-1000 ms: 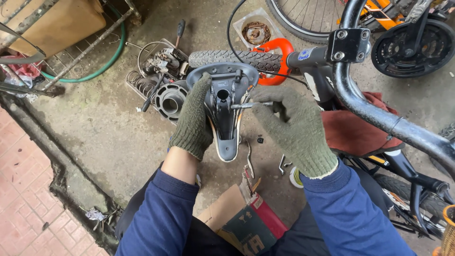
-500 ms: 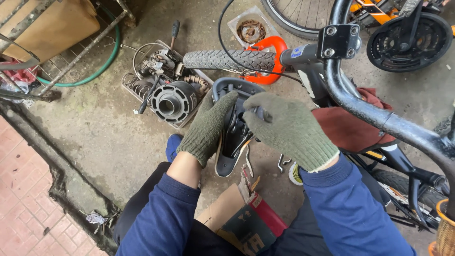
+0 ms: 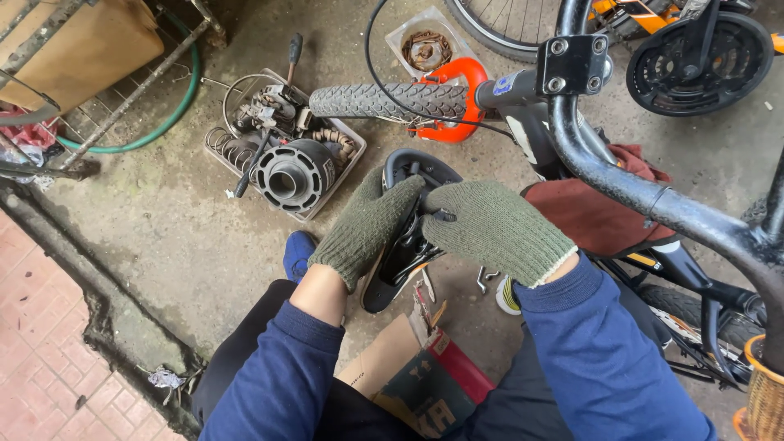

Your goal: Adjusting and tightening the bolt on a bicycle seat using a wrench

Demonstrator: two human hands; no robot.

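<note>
Green knit gloves covered both my hands, and between them I held a black bicycle saddle [image 3: 406, 237], underside up, over the concrete floor [image 3: 163, 220]. My left hand [image 3: 366, 226] wrapped its left edge in a closed grip. My right hand [image 3: 496, 229] curled shut over the saddle's right side, though I could not tell exactly what its fingers pinched. Far left of the saddle lay a tray of metal parts [image 3: 282, 155] with springs and a black round hub. Just beyond my hands ran a grey handlebar grip [image 3: 384, 100] beside an orange part [image 3: 447, 82]. A torn cardboard box [image 3: 416, 376] sat near, by my knees.
</note>
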